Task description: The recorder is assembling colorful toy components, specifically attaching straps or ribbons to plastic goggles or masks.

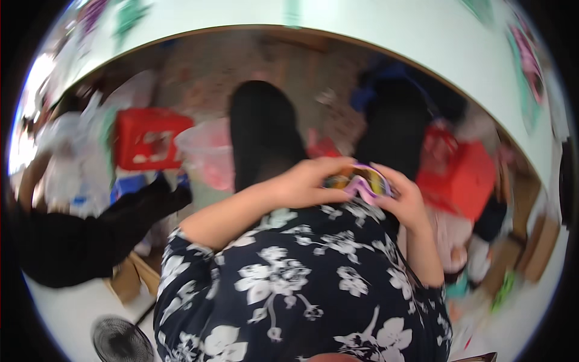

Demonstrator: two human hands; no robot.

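I hold a pair of goggles (364, 183) in my lap, with a pink and purple frame and shiny yellowish lenses. My left hand (319, 181) grips their left side, thumb below and fingers above. On the other side, my right hand (403, 194) is closed round the right end of the frame. Parts of both lenses lie hidden behind my fingers, and the picture is slightly blurred there.
A white table (338, 18) curves across the far side. Red containers stand left (151, 139) and right (461, 181) of my legs, with clear plastic bags (72, 157) farther left. A person in black (90, 241) sits at my left, a fan (123, 339) behind.
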